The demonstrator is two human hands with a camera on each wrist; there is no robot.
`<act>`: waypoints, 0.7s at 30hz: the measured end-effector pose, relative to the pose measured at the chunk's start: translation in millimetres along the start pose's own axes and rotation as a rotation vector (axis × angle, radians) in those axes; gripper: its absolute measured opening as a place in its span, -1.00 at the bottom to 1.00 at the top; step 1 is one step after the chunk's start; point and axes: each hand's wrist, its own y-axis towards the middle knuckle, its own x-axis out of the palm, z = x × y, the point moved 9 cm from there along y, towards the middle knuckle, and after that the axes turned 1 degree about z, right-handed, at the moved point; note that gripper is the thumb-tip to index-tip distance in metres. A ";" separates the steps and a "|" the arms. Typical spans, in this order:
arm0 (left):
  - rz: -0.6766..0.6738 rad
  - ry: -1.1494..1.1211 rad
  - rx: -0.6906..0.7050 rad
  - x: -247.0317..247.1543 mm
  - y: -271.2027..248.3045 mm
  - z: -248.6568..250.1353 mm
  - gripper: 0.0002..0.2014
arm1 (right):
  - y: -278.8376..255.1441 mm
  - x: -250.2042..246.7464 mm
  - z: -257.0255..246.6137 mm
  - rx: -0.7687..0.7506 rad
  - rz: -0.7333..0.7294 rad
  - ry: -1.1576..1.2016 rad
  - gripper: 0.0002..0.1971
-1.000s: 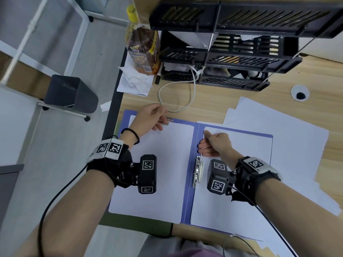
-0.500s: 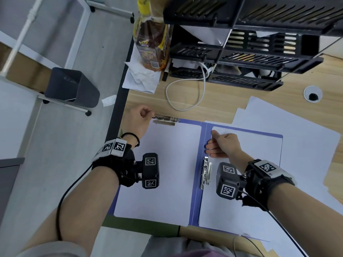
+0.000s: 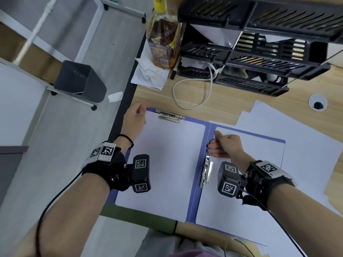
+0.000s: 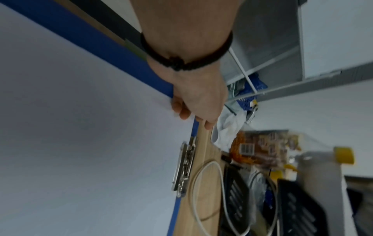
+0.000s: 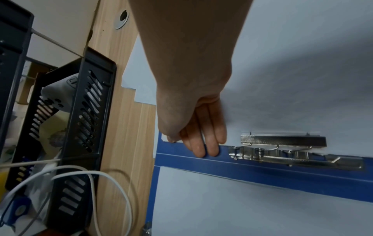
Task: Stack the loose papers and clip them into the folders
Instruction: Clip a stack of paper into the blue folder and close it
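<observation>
Left grip [image 3: 134, 119] pinches the far-left corner of the open blue folder [image 3: 194, 201] lying flat on the table [image 3: 222, 106], while right grip [image 3: 226, 145] pinches its right sheet [image 3: 222, 216] beside the spine.

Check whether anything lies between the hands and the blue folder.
Nothing visible does. The left hand holds the blue folder at its far-left corner, and the right hand pinches the right-side sheet at its corner beside the spine.
</observation>
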 end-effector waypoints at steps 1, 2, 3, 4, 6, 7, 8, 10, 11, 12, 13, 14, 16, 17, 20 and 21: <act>0.034 -0.002 0.006 -10.1 -5.6 -3.8 -0.78 | -0.7 0.3 -0.3 0.003 -0.006 -0.006 -0.56; 0.072 0.015 0.019 -20.3 -12.0 -8.1 -0.77 | -2.4 0.8 -1.2 0.003 -0.014 -0.011 -0.56; 0.105 0.038 0.026 -29.1 -19.0 -13.0 -0.75 | -4.1 1.2 -2.4 0.001 -0.020 -0.018 -0.56; 0.126 0.057 0.014 -35.7 -26.8 -18.2 -0.74 | -6.8 1.4 -3.8 0.000 -0.025 -0.025 -0.56; 0.126 0.085 -0.037 -41.6 -42.1 -27.9 -0.72 | -12.7 1.5 -4.7 0.014 -0.036 -0.033 -0.61; 0.115 0.101 -0.060 -42.0 -48.8 -32.6 -0.71 | -15.9 2.1 -4.4 0.028 -0.050 -0.039 -0.63; 0.107 0.109 -0.088 -41.8 -55.5 -37.3 -0.70 | -19.4 2.8 -3.4 0.041 -0.063 -0.037 -0.63; 0.103 0.100 -0.135 -42.5 -67.1 -47.0 -0.68 | -24.4 2.6 -1.3 0.046 -0.078 -0.039 -0.67; 0.109 0.101 -0.151 -43.4 -71.9 -52.5 -0.67 | -26.6 1.2 -0.2 0.033 -0.069 -0.046 -0.72; 0.108 0.107 -0.171 -44.3 -77.6 -58.0 -0.66 | -29.1 0.0 1.9 0.012 -0.063 -0.054 -0.77; 0.105 0.113 -0.181 -44.9 -83.1 -61.5 -0.66 | -31.5 -1.3 5.2 -0.010 -0.059 -0.071 -0.79; 0.099 0.115 -0.194 -45.7 -87.7 -65.3 -0.65 | -34.2 -2.2 9.8 -0.023 -0.055 -0.094 -0.78; 0.099 0.082 -0.222 -47.6 -93.6 -69.2 -0.64 | -38.7 -3.8 24.2 0.012 -0.059 -0.138 -0.80; 0.106 0.051 -0.246 -49.6 -96.4 -70.2 -0.64 | -42.9 -2.0 31.3 0.041 -0.083 -0.149 -0.82; 0.116 -0.064 -0.298 -55.2 -100.3 -66.1 -0.64 | -47.8 4.2 41.1 0.064 -0.124 -0.140 -0.86; 0.113 -0.092 -0.276 -58.2 -100.8 -59.8 -0.66 | -48.9 6.3 40.5 0.053 -0.130 -0.142 -0.88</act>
